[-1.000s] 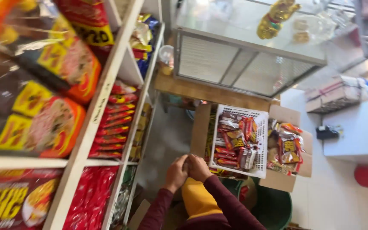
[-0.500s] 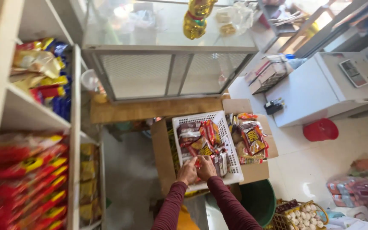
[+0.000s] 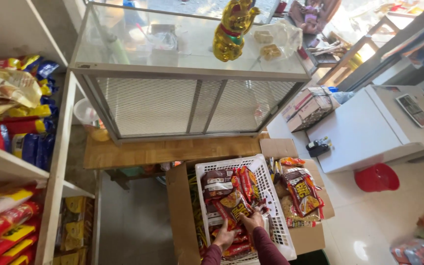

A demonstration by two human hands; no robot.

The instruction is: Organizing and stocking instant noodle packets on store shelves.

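A white plastic basket (image 3: 262, 169) sits tilted on an open cardboard box (image 3: 181, 216) and holds several red and brown snack packets. My left hand (image 3: 224, 237) and my right hand (image 3: 252, 222) are both down in the basket, fingers closed around a red snack packet (image 3: 233, 206) at its near end. More packets (image 3: 303, 189) lie in the box to the right of the basket. Dark red sleeves cover my forearms.
A glass display counter (image 3: 187, 73) with a golden figurine (image 3: 234, 29) stands beyond the box on a wooden platform. White shelves (image 3: 55, 167) stacked with snack bags line the left. A white chest freezer (image 3: 374, 130) and a red lid (image 3: 377, 177) are on the right.
The view swung away from the shelf on the left toward the counter and box. My hands, clasped together earlier, reached down into the basket and took hold of a snack packet.
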